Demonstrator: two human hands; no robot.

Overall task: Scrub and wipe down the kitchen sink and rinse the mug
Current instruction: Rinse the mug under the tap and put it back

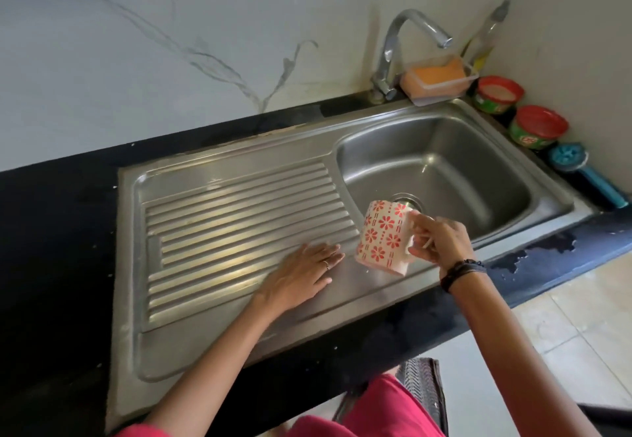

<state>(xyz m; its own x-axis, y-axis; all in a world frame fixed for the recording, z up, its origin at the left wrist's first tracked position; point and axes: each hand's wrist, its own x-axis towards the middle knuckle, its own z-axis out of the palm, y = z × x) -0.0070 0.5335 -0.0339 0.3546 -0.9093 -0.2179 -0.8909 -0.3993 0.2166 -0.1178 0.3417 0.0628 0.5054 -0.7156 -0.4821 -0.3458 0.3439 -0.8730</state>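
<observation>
A white mug (383, 235) with red flower patterns is turned upside down and tilted, its rim just above the steel between the drainboard and the basin. My right hand (436, 240) grips its handle. My left hand (302, 274) lies flat with straight fingers on the ribbed drainboard (222, 217), just left of the mug. The stainless sink basin (478, 169) sits to the right, its drain partly hidden behind the mug. A chrome tap (400, 46) stands at the back with no water running.
An orange sponge in a clear holder (436, 77) hangs beside the tap. Two red-lidded green tubs (537, 127) and a blue brush (581, 173) line the right wall. A bottle (485, 36) stands in the corner. Black counter (58, 231) surrounds the sink.
</observation>
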